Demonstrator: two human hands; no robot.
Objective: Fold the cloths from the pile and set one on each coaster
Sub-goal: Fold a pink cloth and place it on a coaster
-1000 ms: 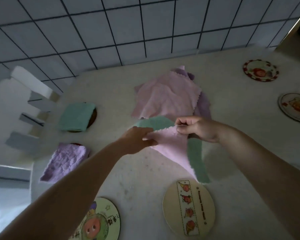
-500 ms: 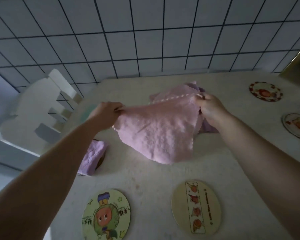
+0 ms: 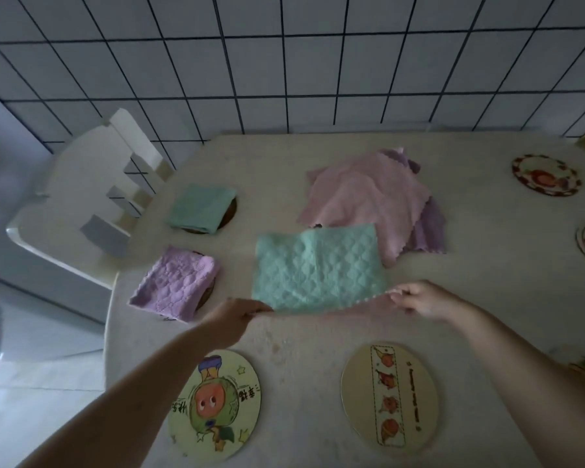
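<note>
Mint-green quilted cloth (image 3: 316, 268) with pink underside at centre; pink-and-lilac pile (image 3: 375, 194) at one o'clock; cartoon-printed cream coasters (image 3: 389, 393) at six.

head view: you look from above, forward and down | faces the white tiled wall (image 3: 284, 62) | close over the pale speckled table (image 3: 487, 265) | only one view, nothing shared

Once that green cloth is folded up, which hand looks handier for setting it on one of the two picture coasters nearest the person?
Probably the left. The left hand pinches the green cloth almost directly above the cartoon coaster, and the right hand sits beside rather than above the strip coaster. It's close; either could manage.
</note>
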